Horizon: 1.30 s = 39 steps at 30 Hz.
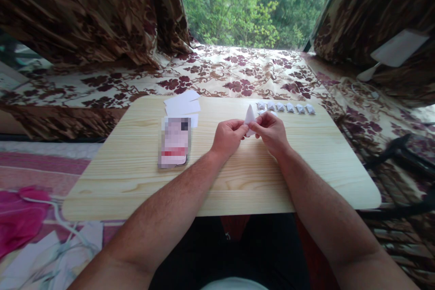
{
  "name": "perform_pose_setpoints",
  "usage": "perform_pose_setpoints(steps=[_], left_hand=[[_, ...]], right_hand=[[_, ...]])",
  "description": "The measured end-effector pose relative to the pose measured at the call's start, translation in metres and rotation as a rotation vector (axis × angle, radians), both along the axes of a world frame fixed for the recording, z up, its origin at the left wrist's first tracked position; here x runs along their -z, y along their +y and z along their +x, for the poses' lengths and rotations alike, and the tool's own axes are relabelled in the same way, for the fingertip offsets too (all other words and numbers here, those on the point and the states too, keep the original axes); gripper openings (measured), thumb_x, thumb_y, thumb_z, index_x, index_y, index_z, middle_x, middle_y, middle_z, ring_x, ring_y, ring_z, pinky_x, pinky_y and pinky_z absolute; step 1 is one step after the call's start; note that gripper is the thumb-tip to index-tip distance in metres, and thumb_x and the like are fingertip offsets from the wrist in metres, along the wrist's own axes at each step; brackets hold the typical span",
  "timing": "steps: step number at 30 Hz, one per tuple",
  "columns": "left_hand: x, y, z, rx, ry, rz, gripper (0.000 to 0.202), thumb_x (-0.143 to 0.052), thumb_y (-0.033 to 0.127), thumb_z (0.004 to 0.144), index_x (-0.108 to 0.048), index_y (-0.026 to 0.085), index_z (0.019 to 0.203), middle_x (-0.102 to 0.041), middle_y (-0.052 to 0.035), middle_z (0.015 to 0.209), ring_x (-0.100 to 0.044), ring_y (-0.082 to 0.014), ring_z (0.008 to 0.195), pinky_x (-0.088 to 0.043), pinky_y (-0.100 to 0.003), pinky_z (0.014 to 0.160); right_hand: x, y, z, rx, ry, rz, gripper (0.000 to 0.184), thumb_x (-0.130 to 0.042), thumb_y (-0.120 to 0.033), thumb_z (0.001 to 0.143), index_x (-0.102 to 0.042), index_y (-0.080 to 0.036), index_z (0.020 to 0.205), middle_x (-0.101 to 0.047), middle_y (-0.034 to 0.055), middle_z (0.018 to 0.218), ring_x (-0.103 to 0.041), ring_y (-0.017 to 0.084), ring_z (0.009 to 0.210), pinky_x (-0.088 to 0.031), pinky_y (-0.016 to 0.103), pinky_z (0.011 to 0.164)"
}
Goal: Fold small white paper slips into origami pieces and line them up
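left hand (228, 136) and right hand (270, 131) | fingers pinch small white folded paper (250, 117) together | above pale wooden table (217, 176) | six folded white pieces (285, 107) behind

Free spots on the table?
Bare wood on the table: right side, between right hand and edge, nearer than the row of folded pieces; near-left corner, nearer than the phone. Crowded: back-left with loose sheets; centre, where left hand and right hand pinch the white paper.
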<state>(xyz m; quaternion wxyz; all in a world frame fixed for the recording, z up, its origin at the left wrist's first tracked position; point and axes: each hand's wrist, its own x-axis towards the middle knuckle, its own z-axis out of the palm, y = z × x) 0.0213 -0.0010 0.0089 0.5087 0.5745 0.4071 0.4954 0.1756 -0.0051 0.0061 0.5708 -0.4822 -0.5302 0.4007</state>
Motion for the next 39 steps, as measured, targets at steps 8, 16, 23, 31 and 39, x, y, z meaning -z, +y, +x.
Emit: perform_pose_setpoints(steps=[8,16,23,31,39], left_hand=[[-0.001,-0.001,0.000,0.005,-0.004,0.001,0.025,-0.068,0.037,0.080,-0.078,0.014,0.079,-0.067,-0.0023,0.063,-0.056,-0.0122,0.058,-0.047,-0.025,0.057],[0.002,0.004,0.001,-0.078,0.002,-0.019,0.026,-0.064,0.035,0.081,-0.070,0.014,0.066,-0.061,-0.0009,0.057,-0.052,-0.0111,0.055,-0.040,-0.023,0.053],[0.006,0.010,-0.001,-0.112,-0.144,-0.097,0.023,-0.068,0.036,0.077,-0.070,0.015,0.068,-0.062,-0.0015,0.060,-0.053,-0.0106,0.056,-0.043,-0.023,0.056],[0.003,0.009,0.000,-0.122,-0.161,-0.119,0.022,-0.066,0.033,0.078,-0.068,0.014,0.067,-0.061,-0.0017,0.057,-0.053,-0.0110,0.053,-0.042,-0.024,0.054],[0.005,0.011,0.000,-0.137,-0.158,-0.126,0.024,-0.065,0.034,0.079,-0.066,0.015,0.064,-0.062,-0.0018,0.057,-0.054,-0.0108,0.053,-0.042,-0.023,0.053]], right_hand=[[-0.002,0.000,-0.001,0.002,0.015,0.016,0.041,-0.086,-0.045,0.066,-0.054,-0.020,0.069,-0.054,-0.0060,0.056,-0.048,0.008,0.045,-0.035,0.022,0.041],[0.000,0.000,-0.001,-0.021,0.103,0.004,0.033,-0.084,-0.042,0.070,-0.059,-0.020,0.074,-0.059,-0.0052,0.058,-0.051,0.009,0.046,-0.040,0.022,0.042],[-0.003,0.002,0.007,-0.084,0.191,-0.141,0.019,-0.077,-0.033,0.074,-0.069,-0.016,0.072,-0.065,-0.0006,0.060,-0.055,0.010,0.048,-0.042,0.022,0.044],[-0.005,-0.003,0.006,-0.096,0.051,-0.118,0.020,-0.076,-0.032,0.074,-0.068,-0.016,0.065,-0.066,0.0002,0.057,-0.053,0.009,0.046,-0.039,0.022,0.046],[-0.010,-0.005,0.001,-0.052,-0.047,-0.058,0.023,-0.074,-0.034,0.076,-0.064,-0.017,0.064,-0.062,-0.0013,0.054,-0.050,0.009,0.046,-0.038,0.023,0.047]])
